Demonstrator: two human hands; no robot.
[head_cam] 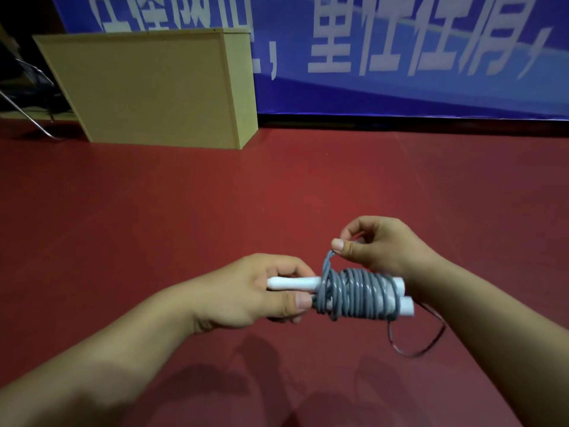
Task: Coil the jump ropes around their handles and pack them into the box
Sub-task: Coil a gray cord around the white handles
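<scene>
Left hand clamped on white handles, thumb pressing near edge of coil. Right hand pinching loose tail of grey rope, thumb and forefinger together just above bundle's left end. Rope wound tight around both handles, held mid-air over red floor. Probably light; cord springy, likely to unwind if tail released, so best held across coil and tail together. Handles smooth, possibly slippery. Thin dark cord on floor, near right. Box far left, upright against blue banner. Tuck not yet finished, by the look.
</scene>
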